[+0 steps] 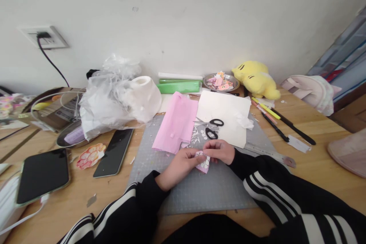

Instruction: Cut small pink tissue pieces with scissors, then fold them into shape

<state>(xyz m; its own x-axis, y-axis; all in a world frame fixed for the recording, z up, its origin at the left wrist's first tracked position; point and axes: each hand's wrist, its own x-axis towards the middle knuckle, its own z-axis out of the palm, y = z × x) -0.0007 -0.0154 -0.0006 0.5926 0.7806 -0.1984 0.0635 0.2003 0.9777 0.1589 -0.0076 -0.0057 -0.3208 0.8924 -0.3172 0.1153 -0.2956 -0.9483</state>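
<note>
"Pink, with white rounded shapes on it, is the small piece (pixel 204 168) which your hands hold between them, low over the grey cutting mat (pixel 217 194)."

"And how do you hold it?"

"Your left hand (pixel 183 164) is nearly closed, and it has the piece from the left. Your right hand (pixel 221 151) is curled, fingertips together in a pinch at the other side; how firm this pinch is, I cannot tell. I think you use two sides so that the thin piece does not bend or turn."

"Why are the scissors (pixel 211 122) just beyond?"

"Probably to be near for taking: the black handles lie toward your right, while the blades point left, to the large pink sheet (pixel 177 122). Paper scraps (pixel 196 139) lie around them, and white sheets (pixel 225 106) are on the right."

"Where can you move?"

"Toward your body, I judge, because there the mat shows only its grid. At right, be careful: the ruler (pixel 278 157) reaches past the mat's edge, beside your sleeve (pixel 254 167). At left, a dark phone (pixel 114 154) lies near the mat on the wooden tabletop (pixel 114 194), so a wide elbow could push it."
</note>
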